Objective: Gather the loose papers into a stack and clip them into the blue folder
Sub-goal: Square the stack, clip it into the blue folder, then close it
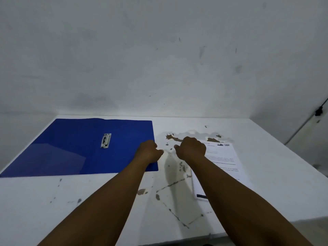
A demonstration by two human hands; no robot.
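Both forearms come in from the bottom of the frame over a scuffed white desk with peeling paint. Left hand is curled loosely over the right edge of the blue folder, holding nothing that I can see. Right hand is curled the same way at the top-left corner of the papers, grip unclear. Folder lies open at about 10 o'clock with its metal clip showing, papers at 2 o'clock. Paper's light and floppy and will likely slide around, so I'd pinch the edges and square them up
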